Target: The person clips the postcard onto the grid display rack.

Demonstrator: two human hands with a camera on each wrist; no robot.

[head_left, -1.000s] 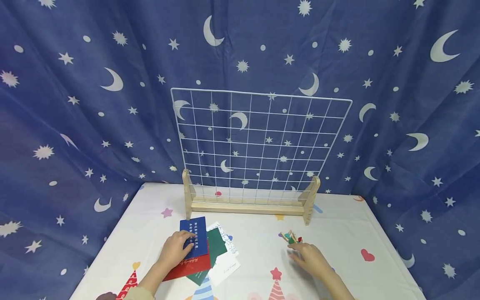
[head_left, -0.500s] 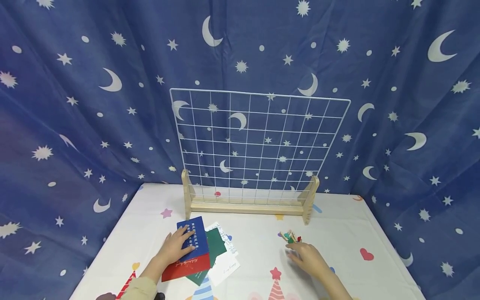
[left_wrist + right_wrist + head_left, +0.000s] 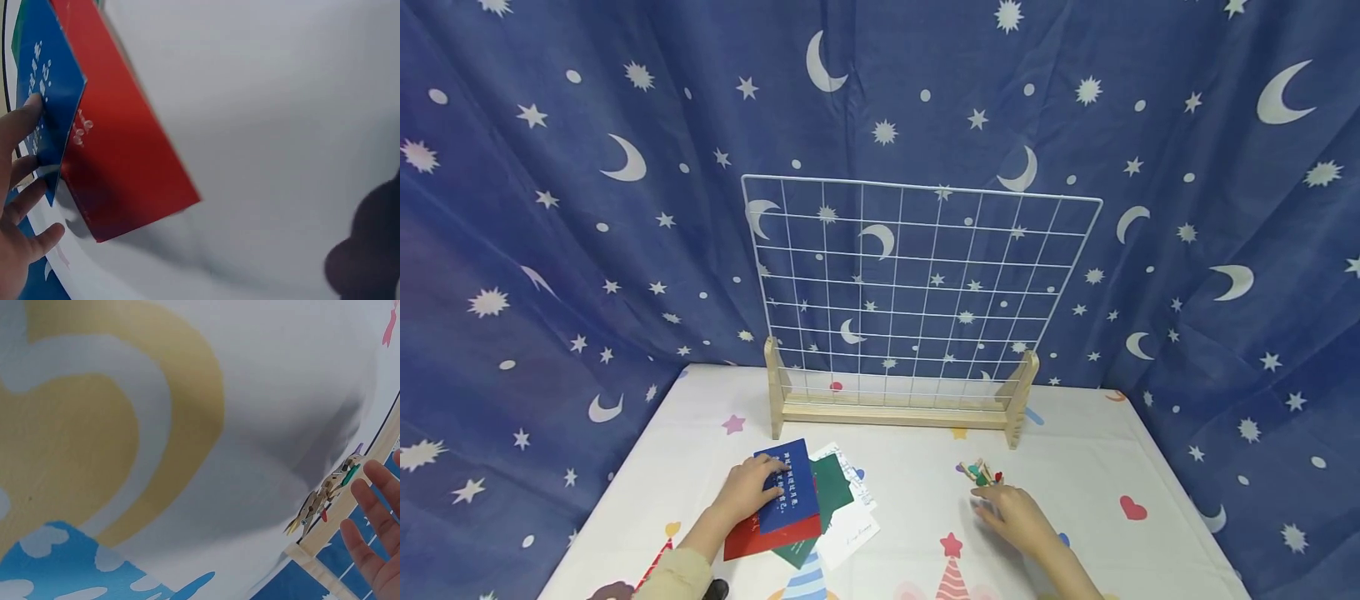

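The left hand (image 3: 745,490) pinches the blue card (image 3: 801,492) over the red card (image 3: 773,539); friction could drag both; the right hand (image 3: 1019,517), fingers loosely extended, empty, could bump the pegs (image 3: 979,473) beside it.

A pale yellow sleeve (image 3: 679,575) is worn just behind the left hand (image 3: 743,490); opposite that hand, a bare right forearm (image 3: 1063,562) is seen.

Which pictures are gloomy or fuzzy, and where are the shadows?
Head view: bright and mostly clear, though the writing on the front white card is too tiny to read; left wrist view: softer, with a shadow by the lower edge of the red card; right wrist view: grey and gloomy, with a shadow near the clothespins.
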